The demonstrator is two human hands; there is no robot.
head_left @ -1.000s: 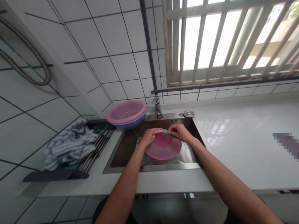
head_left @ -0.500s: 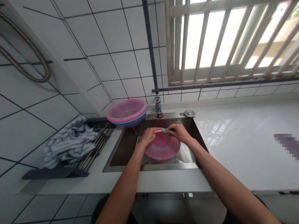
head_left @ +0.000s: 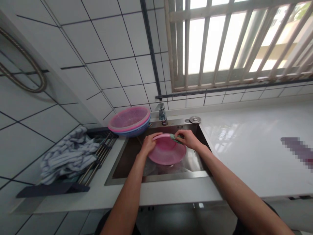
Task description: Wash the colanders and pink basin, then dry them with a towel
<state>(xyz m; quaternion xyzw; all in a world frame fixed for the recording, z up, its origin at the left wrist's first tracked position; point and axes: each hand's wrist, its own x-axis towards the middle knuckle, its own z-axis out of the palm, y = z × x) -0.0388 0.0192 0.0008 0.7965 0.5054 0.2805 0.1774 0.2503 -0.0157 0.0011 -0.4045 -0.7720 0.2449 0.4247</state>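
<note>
Over the steel sink (head_left: 127, 148), my left hand (head_left: 148, 143) grips the left rim of a pink plastic bowl (head_left: 166, 153), which is tilted with its far edge raised. My right hand (head_left: 188, 139) presses a small green scrubbing pad (head_left: 175, 138) against the bowl's upper right rim. Both hands are inside the sink basin, close together, below the tap (head_left: 161, 114).
A pink colander nested in a blue basin (head_left: 129, 120) sits at the sink's back left corner. A striped cloth (head_left: 68, 155) lies on a dark drying rack (head_left: 100, 153) to the left. White counter (head_left: 244, 153) spreads right; a metal drain plug (head_left: 195, 119) rests behind the sink.
The bowl's far rim has tipped up a little and both hands have stayed on the rim. The view has shifted slightly right, so everything sits a bit further left.
</note>
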